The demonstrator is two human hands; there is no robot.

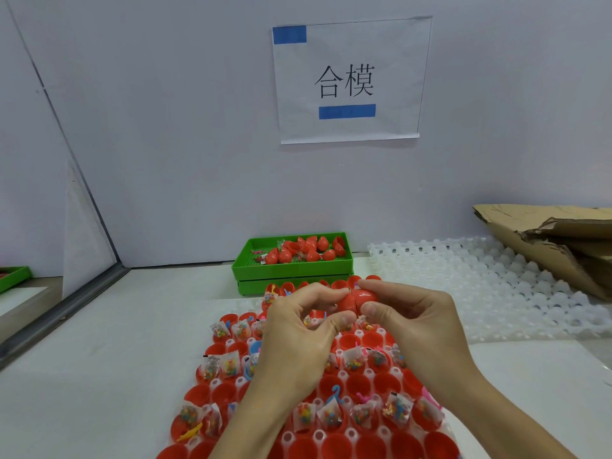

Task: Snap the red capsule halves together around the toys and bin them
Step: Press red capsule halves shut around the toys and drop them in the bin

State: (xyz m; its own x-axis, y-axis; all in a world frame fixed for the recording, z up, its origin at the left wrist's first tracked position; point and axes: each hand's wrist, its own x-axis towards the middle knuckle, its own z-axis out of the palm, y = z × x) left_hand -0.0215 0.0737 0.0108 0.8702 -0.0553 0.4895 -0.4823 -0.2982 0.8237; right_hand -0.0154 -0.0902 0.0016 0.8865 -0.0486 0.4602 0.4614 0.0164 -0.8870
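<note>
While both hands hover over the tray of open red halves, the left hand and right hand pinch one red capsule between thumb and fingers, its two halves meeting at a seam. The green bin of closed capsules sits at 12 o'clock on the surface, just beyond.

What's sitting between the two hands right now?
In the head view, a red capsule is pinched between the left hand and right hand, its two halves meeting at a seam.
</note>
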